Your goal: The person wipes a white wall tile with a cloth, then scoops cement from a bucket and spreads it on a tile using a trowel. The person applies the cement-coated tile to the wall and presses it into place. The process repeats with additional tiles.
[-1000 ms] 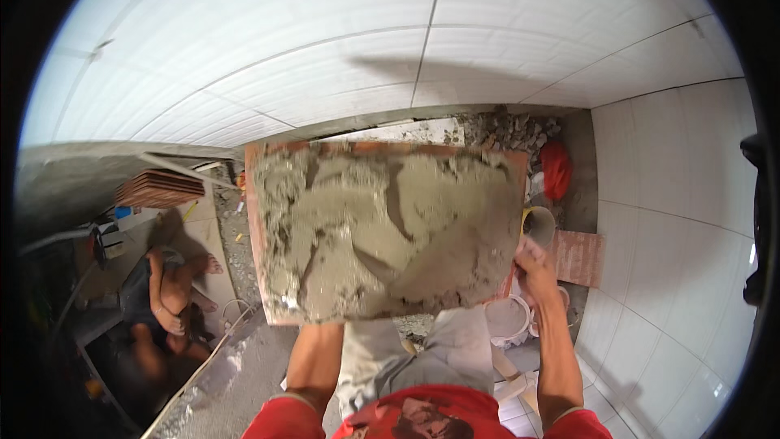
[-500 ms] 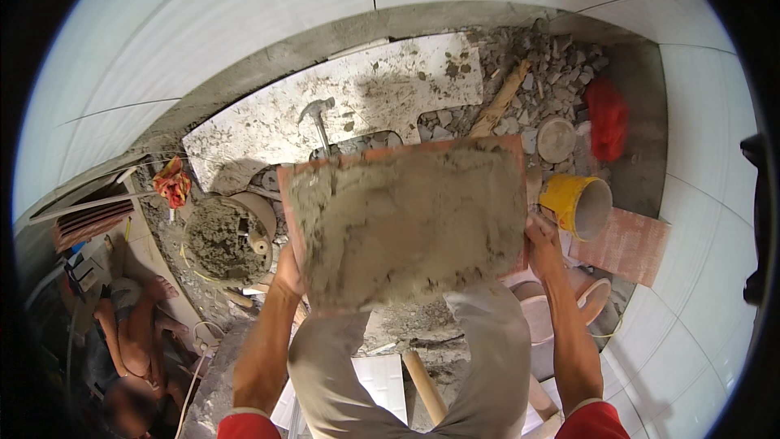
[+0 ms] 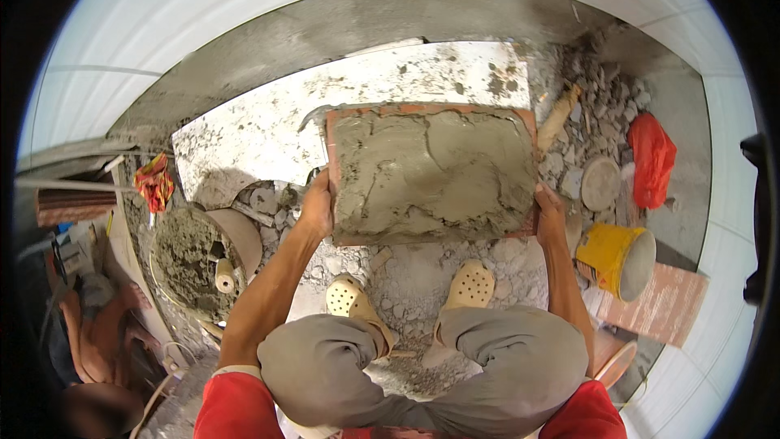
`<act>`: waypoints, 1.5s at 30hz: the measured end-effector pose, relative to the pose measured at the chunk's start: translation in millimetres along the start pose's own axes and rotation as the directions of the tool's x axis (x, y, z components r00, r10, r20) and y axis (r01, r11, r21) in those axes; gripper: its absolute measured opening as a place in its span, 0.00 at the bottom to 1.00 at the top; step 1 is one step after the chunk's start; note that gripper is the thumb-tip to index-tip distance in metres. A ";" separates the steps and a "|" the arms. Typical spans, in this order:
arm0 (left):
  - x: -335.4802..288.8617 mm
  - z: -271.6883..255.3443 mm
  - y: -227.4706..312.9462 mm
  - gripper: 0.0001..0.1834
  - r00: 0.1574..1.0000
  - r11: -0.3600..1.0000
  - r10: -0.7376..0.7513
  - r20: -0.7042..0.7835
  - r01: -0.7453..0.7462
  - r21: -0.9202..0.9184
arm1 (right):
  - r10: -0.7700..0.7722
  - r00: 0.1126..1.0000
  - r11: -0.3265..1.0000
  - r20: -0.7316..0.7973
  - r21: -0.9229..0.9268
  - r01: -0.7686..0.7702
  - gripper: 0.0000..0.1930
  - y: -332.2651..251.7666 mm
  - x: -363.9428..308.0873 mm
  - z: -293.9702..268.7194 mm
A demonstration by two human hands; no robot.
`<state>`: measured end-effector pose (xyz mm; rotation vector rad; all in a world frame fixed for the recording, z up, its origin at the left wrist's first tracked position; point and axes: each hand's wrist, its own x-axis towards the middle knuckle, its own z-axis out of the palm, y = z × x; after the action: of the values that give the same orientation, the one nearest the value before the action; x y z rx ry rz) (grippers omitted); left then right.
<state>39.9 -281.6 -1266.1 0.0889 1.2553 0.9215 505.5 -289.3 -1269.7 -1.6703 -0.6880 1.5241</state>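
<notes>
A reddish rectangular tile (image 3: 532,118) is held up in front of my knees, its top face coated with wet grey mortar (image 3: 439,175). My left hand (image 3: 318,205) grips its left edge and my right hand (image 3: 550,210) its right edge, fingers curled underneath and partly hidden. Beyond the tile's far left corner shows the head of a hammer (image 3: 312,116); the tile covers most of the rest. To the left stands a bucket (image 3: 244,244) of mortar with a wooden-handled tool (image 3: 224,275) in it.
A mortar-splashed white board (image 3: 244,130) lies against the far wall. Rubble (image 3: 605,106), a red bag (image 3: 652,158), a yellow bucket (image 3: 605,260) on its side and another reddish tile (image 3: 662,301) are on the right. Another person (image 3: 106,333) sits at lower left, near stacked tiles (image 3: 73,207).
Both hands have carried the mortar-coated tile away from my body, toward the white board. My knees are bent lower, and my shoes have come into view.
</notes>
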 end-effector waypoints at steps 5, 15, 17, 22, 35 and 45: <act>-1.8 0.2 -17.1 0.20 0.973 0.996 0.077 -0.217 -0.066 0.057 | -0.042 0.998 0.986 -0.035 -0.160 0.036 0.25 12.1 10.8 -0.2; -4.5 -3.1 -60.5 0.31 0.950 0.890 0.304 -0.077 -0.254 0.378 | -0.203 0.977 0.950 -0.060 -0.256 0.182 0.22 21.7 26.5 -17.8; -5.5 -0.6 -58.0 0.32 0.939 0.849 0.334 -0.086 -0.260 0.459 | -0.242 0.963 0.930 -0.116 -0.310 0.197 0.20 30.3 34.1 -26.0; -26.8 5.8 -35.6 0.36 0.973 0.853 0.230 -0.034 -0.185 0.488 | -0.204 0.979 0.902 -0.031 -0.395 0.175 0.18 36.6 46.1 -50.2; -116.5 -79.3 -75.7 0.30 0.939 0.927 0.345 0.010 -0.342 0.155 | -0.253 0.088 -0.137 0.964 -0.126 0.982 0.27 -169.5 -126.2 324.3; -247.4 -217.5 -92.9 0.34 0.631 0.847 0.138 -0.763 -0.475 -0.239 | 0.346 0.182 -0.649 0.921 0.095 0.754 0.14 -59.7 -250.7 535.8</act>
<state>-95.2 -589.4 -1201.7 -0.4729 1.7701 1.6312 -52.0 -363.6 -1076.6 -0.1766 -3.5373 -0.1420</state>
